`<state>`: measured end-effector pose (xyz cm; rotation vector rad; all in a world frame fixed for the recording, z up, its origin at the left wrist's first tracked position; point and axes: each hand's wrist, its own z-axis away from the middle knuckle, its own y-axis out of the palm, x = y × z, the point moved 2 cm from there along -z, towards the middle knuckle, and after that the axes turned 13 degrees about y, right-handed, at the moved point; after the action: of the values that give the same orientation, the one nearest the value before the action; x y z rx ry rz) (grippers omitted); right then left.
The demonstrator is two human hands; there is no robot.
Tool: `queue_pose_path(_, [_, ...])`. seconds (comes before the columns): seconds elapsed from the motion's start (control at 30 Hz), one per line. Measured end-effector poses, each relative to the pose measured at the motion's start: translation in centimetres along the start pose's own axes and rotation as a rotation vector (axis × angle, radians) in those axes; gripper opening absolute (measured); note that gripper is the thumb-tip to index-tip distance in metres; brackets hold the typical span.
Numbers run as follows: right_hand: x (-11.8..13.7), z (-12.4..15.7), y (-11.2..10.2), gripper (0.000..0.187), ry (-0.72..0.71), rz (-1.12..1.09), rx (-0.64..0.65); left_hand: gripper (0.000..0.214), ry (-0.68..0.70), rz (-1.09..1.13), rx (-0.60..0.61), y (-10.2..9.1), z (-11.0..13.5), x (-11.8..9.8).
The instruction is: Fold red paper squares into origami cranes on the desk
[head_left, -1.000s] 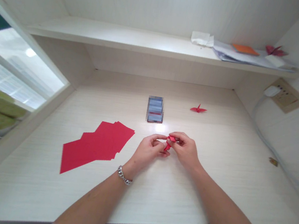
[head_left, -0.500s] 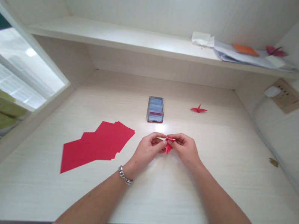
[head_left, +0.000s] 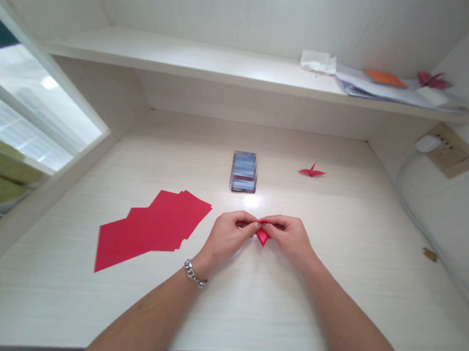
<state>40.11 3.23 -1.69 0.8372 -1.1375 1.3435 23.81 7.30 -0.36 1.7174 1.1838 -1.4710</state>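
Observation:
Between my two hands is a small piece of folded red paper [head_left: 262,237], its pointed end facing down toward me. My left hand [head_left: 230,235] pinches its left side with thumb and fingers; a chain bracelet is on that wrist. From the other side my right hand [head_left: 289,236] pinches the paper, the two thumbs close together. The fingers hide the paper's upper part. Left of my hands, red paper sheets [head_left: 151,221] lie fanned out on the desk. A finished red paper crane [head_left: 312,171] rests beyond my right hand.
A phone [head_left: 244,172] lies on the desk [head_left: 168,147] ahead of my hands. The shelf [head_left: 182,53] above bears papers, an orange piece [head_left: 385,78] and another red folded paper [head_left: 433,80]. At right, a cable [head_left: 414,219] runs from a wall socket [head_left: 454,152].
My hands have lowered slightly toward me and hold the paper more closely. The folded paper now shows a smoother, single pointed shape below the thumbs.

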Motion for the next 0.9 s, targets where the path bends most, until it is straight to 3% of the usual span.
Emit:
queue_pose_path(0.57, [-0.7,0.2,0.3,0.022,0.117,0.102,0.179,0.019,0.022,-0.011,-0.029,0.0,0.0,-0.8])
queue_pose_path(0.73, [0.1,0.2,0.1,0.022,0.045,-0.005,0.059,0.026,-0.016,0.013,-0.064,-0.2,-0.4,-0.6])
queue_pose_path(0.9, [0.3,-0.1,-0.2,0.023,-0.062,-0.080,-0.079,0.033,-0.207,0.292,0.000,0.4,-0.1,0.3])
